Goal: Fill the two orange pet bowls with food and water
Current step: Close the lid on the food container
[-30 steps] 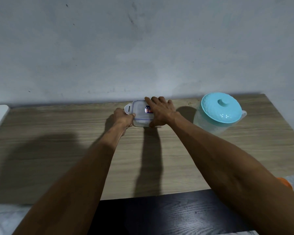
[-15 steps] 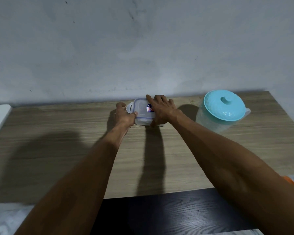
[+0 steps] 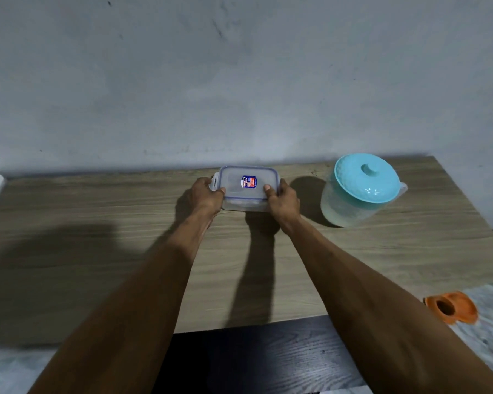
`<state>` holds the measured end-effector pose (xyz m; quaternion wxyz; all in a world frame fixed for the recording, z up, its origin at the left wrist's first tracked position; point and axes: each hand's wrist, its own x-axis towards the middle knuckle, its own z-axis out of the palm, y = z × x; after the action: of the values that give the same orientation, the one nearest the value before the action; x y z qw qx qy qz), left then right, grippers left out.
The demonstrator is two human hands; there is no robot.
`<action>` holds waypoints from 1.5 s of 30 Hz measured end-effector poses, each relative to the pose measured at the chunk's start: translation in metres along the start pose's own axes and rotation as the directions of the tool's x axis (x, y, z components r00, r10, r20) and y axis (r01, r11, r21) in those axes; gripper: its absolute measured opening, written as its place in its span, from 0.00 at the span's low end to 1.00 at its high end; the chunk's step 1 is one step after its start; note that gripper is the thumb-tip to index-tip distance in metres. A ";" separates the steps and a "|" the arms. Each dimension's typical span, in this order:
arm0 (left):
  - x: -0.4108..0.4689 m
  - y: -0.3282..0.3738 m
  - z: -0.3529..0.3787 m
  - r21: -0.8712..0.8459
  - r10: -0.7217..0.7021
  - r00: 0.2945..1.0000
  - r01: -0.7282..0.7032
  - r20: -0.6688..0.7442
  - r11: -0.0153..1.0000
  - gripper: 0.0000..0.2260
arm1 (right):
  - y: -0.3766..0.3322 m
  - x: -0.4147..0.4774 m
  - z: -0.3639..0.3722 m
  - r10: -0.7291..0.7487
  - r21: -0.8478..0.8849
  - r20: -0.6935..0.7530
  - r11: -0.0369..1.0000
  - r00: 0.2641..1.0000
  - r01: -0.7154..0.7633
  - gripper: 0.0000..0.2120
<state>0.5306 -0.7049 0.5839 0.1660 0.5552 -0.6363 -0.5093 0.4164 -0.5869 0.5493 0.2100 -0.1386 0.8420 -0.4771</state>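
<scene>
Both hands, left [image 3: 207, 194] and right [image 3: 283, 201], grip the lidded box [image 3: 248, 187] by its ends, fingers curled round it, near the counter's [image 3: 97, 237] far edge.

Both hands on clear lidded container [image 3: 248, 189] at back of wooden table [image 3: 97, 251]: left hand [image 3: 207, 196] grips left end, right hand [image 3: 283, 201] right end. Teal-lidded pitcher [image 3: 359, 191] to its right, well apart. Orange bowl [image 3: 450, 307] down on floor, blurry.
</scene>
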 end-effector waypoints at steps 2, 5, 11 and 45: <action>0.002 -0.002 0.001 -0.027 -0.008 1.000 0.008 0.002 1.000 0.21 | 0.000 0.000 0.001 0.038 0.052 -0.001 0.998 0.999 -0.038 0.16; 0.004 -0.006 0.003 -0.053 -0.021 1.000 0.021 0.005 0.998 0.18 | 0.000 -0.001 0.001 0.042 0.079 -0.003 0.996 0.999 -0.042 0.16; 0.003 -0.008 0.010 -0.052 -0.014 0.999 0.015 0.034 0.999 0.10 | 0.001 -0.001 0.001 0.032 0.099 -0.006 0.995 0.999 -0.031 0.16; -0.297 -0.106 -0.077 -0.176 0.028 0.969 -0.073 -0.247 0.982 0.09 | 0.040 -0.285 -0.094 -0.088 0.232 0.179 0.972 0.980 0.045 0.14</action>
<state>0.7451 -0.4658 0.6338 0.3063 0.5793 -0.5752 -0.4897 0.6180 -0.3724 0.6207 0.2868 -0.1863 0.7534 -0.5616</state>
